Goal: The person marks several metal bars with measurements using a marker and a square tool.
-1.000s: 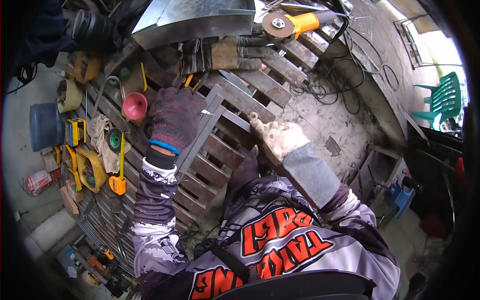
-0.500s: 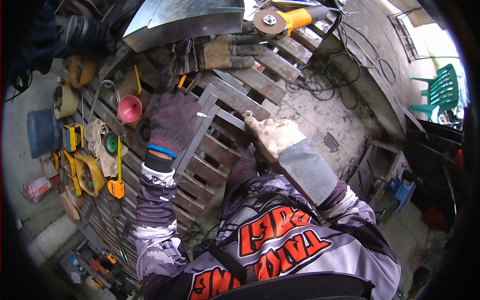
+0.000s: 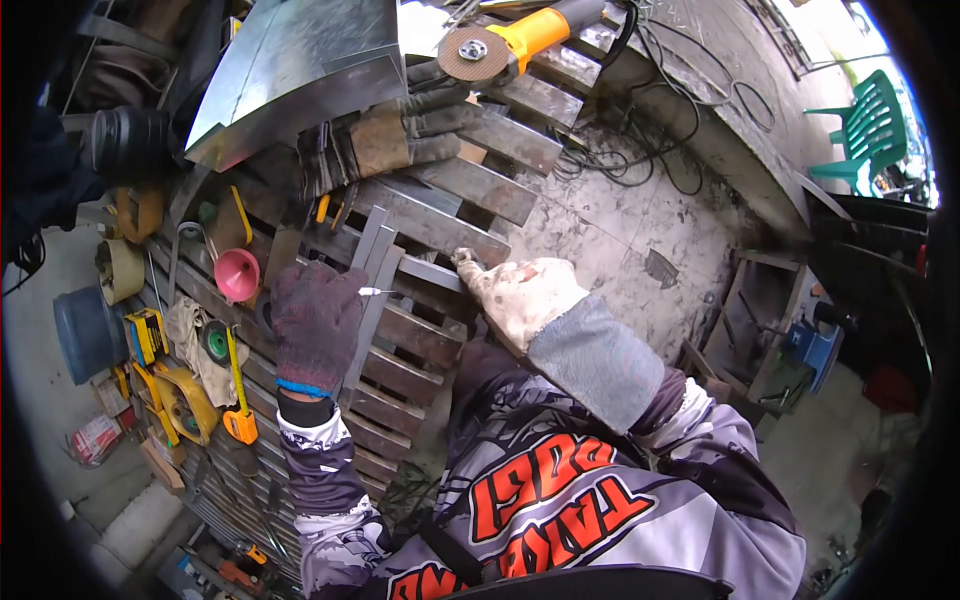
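My left hand (image 3: 318, 325), in a dark knit glove with a blue cuff, is closed around a slim white-tipped marking tool (image 3: 371, 291). Its thin point reaches over the long grey steel bars (image 3: 372, 300), which lie side by side on the slatted metal bench. A shorter steel crossbar (image 3: 430, 272) runs from them toward my right hand (image 3: 525, 298). That hand wears a cream leather work glove with a grey cuff, and its fingers close on the crossbar's end. The glove hides most of its fingers' grip.
An angle grinder (image 3: 510, 45) and a pair of leather gloves (image 3: 390, 145) lie beyond the bars, near a bent sheet-metal piece (image 3: 300, 85). On the left are a pink funnel (image 3: 237, 274), a tape measure (image 3: 240, 425) and a yellow grinder guard (image 3: 185, 405). Cables (image 3: 650, 150) trail at right.
The camera view has shifted, so the bench items appear further left and the bars lower. My left hand has slid toward me along the bars with the marking tool. My right hand stays at the crossbar's end.
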{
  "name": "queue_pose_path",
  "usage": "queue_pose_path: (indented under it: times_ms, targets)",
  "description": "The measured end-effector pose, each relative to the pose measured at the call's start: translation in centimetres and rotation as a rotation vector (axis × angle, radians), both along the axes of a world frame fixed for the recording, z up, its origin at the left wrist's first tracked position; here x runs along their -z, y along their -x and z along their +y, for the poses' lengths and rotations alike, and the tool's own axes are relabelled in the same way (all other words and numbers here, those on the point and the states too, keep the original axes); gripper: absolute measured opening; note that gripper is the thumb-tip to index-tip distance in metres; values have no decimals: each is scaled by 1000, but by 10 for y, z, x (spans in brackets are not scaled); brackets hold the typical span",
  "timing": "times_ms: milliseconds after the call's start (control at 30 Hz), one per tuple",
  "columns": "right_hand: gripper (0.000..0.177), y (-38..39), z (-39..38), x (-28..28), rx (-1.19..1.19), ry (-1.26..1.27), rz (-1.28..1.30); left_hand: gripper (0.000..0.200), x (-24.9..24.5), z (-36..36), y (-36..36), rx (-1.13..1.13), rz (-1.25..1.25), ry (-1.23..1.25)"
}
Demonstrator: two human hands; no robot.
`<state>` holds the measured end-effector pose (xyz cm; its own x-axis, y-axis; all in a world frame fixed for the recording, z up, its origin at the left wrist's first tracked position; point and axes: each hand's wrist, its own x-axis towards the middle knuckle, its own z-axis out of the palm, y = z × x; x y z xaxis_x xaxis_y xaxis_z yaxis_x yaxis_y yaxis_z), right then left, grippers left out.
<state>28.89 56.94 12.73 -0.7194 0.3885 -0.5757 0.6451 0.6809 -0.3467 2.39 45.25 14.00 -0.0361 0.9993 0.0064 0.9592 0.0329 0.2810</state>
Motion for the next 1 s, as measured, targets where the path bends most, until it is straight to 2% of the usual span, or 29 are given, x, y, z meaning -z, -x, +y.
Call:
queue_pose_path:
  times_ms: [400,500,533,567,600,667,800,867,1000]
  targets:
    - [61,-9,-1,6,-2,29,11,28,0,0,1,13,-32,4]
    - [59,-27,-10,10,76,8,146,36,-5,-13,-8,5,-91,15]
    - [57,-36,-13,8,177,72,272,36,-9,-16,-20,-2,-92,17]
    - [56,-45,-17,6,276,136,398,43,-15,-18,-39,2,-305,18]
    - [55,-50,-21,1,359,169,399,51,-20,-21,-58,4,-518,16]
    - [56,-58,-23,-3,342,159,370,67,-13,-28,-90,93,-639,173]
    - [56,-63,-32,7,285,100,335,72,29,-28,-125,4,-668,209]
    - [53,-65,-41,28,267,49,294,74,39,-29,-126,0,-490,374]
    - [52,-63,-42,30,197,25,312,73,42,-21,-129,-71,-575,394]
